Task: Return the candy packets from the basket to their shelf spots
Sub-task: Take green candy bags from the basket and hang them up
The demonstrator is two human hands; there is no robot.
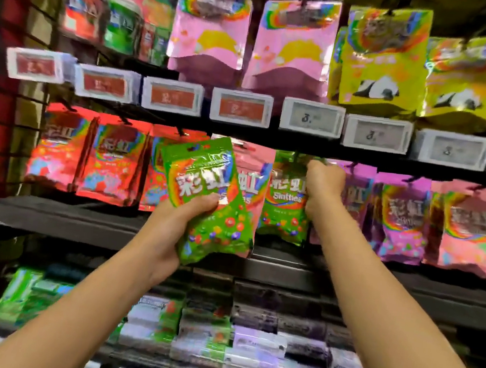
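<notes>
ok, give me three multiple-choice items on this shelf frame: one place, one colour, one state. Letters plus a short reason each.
1. Where does the green packet in the left hand sit?
A. in front of the middle row of hanging packets
B. on the bottom shelf
C. on the top row's hook

2. What colour are the two top-row packets with a panda?
A. red
B. yellow-green
C. purple

3. What is the right hand doing?
A. hanging open at the side
B. gripping the top of a hanging green packet
C. pressing a price tag

Answers: 1 A, it is held up before the red and pink packets; 2 B, both panda bags are yellow-green; 3 B, its fingers are curled at that packet's upper edge by the hook.
</notes>
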